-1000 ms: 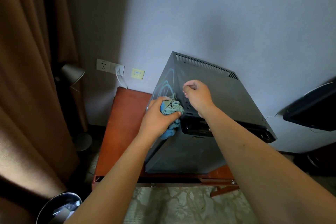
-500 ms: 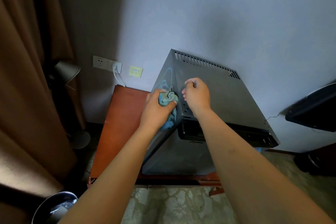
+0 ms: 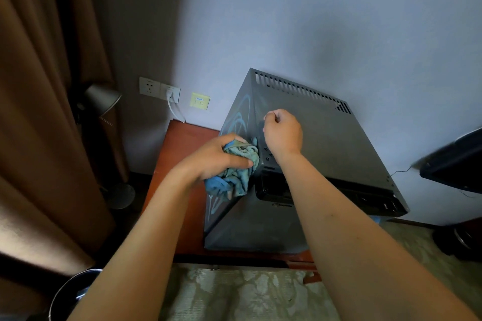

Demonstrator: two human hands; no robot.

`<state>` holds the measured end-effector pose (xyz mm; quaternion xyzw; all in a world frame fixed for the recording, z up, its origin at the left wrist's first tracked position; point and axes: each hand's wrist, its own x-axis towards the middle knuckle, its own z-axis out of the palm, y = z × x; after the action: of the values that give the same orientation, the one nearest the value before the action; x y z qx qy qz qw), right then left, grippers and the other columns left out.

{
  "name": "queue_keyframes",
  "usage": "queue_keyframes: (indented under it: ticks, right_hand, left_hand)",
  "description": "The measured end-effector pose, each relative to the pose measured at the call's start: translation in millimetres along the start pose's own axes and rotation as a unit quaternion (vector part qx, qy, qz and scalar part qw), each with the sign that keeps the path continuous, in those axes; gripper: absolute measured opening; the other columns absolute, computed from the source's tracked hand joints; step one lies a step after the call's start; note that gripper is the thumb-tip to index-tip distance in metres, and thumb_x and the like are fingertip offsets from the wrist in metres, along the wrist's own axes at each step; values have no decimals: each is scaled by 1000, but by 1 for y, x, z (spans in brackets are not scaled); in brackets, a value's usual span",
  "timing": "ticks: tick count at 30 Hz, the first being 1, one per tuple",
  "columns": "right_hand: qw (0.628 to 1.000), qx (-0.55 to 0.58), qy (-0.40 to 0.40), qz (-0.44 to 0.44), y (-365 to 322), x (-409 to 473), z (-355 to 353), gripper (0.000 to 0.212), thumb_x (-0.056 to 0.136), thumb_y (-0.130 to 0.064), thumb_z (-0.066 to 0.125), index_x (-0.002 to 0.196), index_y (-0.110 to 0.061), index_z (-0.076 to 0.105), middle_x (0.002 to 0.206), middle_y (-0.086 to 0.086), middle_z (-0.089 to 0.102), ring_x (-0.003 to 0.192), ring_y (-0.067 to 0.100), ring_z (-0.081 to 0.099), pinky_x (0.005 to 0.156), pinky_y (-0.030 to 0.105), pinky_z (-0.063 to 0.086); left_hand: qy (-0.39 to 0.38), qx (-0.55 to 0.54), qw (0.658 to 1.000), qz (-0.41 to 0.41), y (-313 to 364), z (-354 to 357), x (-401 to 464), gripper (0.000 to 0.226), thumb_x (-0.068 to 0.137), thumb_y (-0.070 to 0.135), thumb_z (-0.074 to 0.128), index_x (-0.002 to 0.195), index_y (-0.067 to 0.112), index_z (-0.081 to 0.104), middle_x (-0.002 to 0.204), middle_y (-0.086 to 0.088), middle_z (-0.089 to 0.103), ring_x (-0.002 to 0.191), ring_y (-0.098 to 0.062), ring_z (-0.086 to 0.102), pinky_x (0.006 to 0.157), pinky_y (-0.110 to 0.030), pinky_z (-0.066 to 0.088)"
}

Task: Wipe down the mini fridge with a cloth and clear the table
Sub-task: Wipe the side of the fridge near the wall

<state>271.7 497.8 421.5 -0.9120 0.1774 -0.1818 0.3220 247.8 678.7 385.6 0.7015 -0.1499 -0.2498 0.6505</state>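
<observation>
From the head camera, the left hand [image 3: 216,156] grips the bunched cloth [image 3: 236,172] against the mini fridge [image 3: 326,143] on the table [image 3: 180,164], at nine o'clock of the right hand [image 3: 283,133] — fist curled, seemingly empty, steadying the top — so wiping well likely means firm, overlapping strokes.

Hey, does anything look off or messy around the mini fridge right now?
Light blue swirly marks streak the left side of the mini fridge, above and below the cloth the left hand presses there. They look like smears or scribbles. Nothing seems spilled or broken.
</observation>
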Motion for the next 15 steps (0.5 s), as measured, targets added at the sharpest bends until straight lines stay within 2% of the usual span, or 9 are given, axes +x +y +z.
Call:
queue_keyframes:
  ticks: [3, 6, 8, 10, 12, 15]
  right_hand:
    - [1000, -13, 7, -9, 0, 1, 1, 30, 99, -27, 46, 86, -10, 67, 79, 11, 70, 69, 28, 63, 64, 43, 54]
    - [1000, -27, 11, -11, -1, 3, 1, 29, 99, -26, 47, 86, -10, 67, 77, 9, 68, 66, 25, 59, 63, 40, 52]
    - [999, -32, 13, -12, -1, 4, 2, 30, 99, -26, 47, 86, -8, 67, 77, 10, 68, 63, 23, 56, 62, 40, 52]
    - [999, -35, 16, -13, -1, 4, 3, 30, 99, -25, 47, 84, -8, 66, 76, 10, 68, 61, 20, 52, 61, 39, 51]
    - [999, -39, 15, -14, -1, 4, 2, 28, 98, -25, 47, 84, -9, 66, 76, 8, 68, 63, 22, 55, 59, 36, 49]
    - [999, -38, 14, -15, 0, 5, 3, 27, 98, -24, 48, 83, -11, 67, 76, 7, 68, 64, 20, 57, 56, 32, 46]
  left_hand:
    - [-2, 33, 999, 14, 7, 0, 2, 31, 79, 19, 86, 104, 28, 71, 95, 1, 78, 90, -19, 75, 87, -37, 59]
    - [79, -7, 997, 25, -1, 14, 10, 30, 80, 19, 84, 103, 29, 69, 99, 0, 76, 94, -21, 73, 89, -40, 59]
    - [149, -30, 988, 37, -8, 26, 14, 28, 82, 22, 82, 104, 30, 67, 102, 1, 73, 93, -16, 71, 89, -39, 58]
    - [172, -31, 984, 40, -9, 31, 15, 27, 84, 24, 80, 106, 27, 65, 102, 2, 72, 91, -13, 70, 89, -37, 58]
    - [141, -16, 990, 17, -3, 23, 14, 27, 83, 25, 82, 104, 28, 66, 98, 1, 74, 89, -15, 72, 88, -38, 59]
    - [38, 28, 999, 7, 10, 5, 7, 29, 79, 25, 85, 102, 29, 69, 95, 2, 76, 88, -16, 74, 87, -39, 60]
